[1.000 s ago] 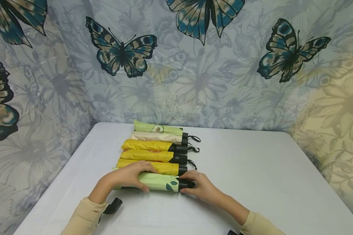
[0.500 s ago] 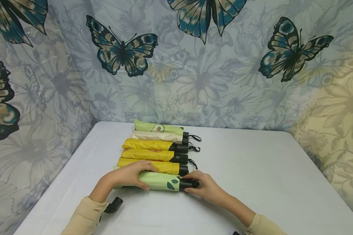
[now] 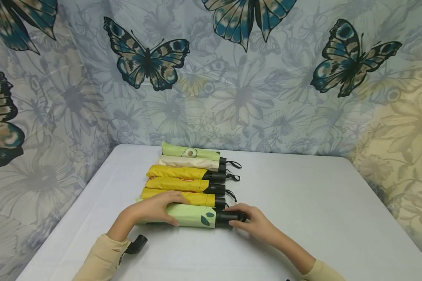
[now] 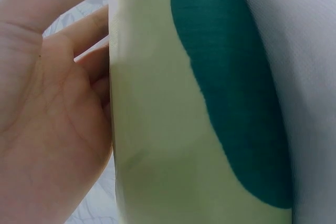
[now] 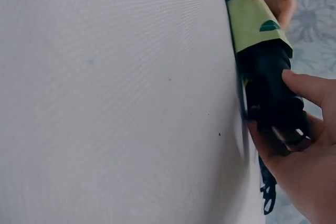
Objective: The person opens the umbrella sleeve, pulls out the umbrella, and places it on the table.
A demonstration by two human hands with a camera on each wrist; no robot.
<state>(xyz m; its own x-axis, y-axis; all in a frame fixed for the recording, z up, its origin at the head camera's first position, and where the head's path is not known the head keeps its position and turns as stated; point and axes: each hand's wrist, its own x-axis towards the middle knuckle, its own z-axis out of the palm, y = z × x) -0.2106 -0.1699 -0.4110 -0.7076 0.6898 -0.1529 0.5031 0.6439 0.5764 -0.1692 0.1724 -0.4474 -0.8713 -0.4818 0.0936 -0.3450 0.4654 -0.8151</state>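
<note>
Nearest the person, a folded umbrella in a light green sleeve (image 3: 193,216) with dark green leaves lies crosswise on the white table. My left hand (image 3: 158,208) holds the sleeve, thumb on the near side and fingers over the far side. In the left wrist view a long dark leaf print (image 4: 231,93) fills much of the sleeve. At the sleeve's right end my right hand (image 3: 254,224) grips the black umbrella handle (image 3: 228,217). The right wrist view shows its thumb on one side of the handle (image 5: 270,77) and its fingers curled around the other.
Behind lie three yellow folded umbrellas (image 3: 177,171), a cream one (image 3: 190,162) and a green avocado-print one (image 3: 205,154), in a row with black handles and wrist straps pointing right. White tabletop (image 3: 320,203) stretches to the right. A butterfly-print cloth (image 3: 242,97) hangs behind.
My right hand has moved right with the black handle, and more of the handle now shows beyond the green sleeve. My left hand has stayed on the sleeve.
</note>
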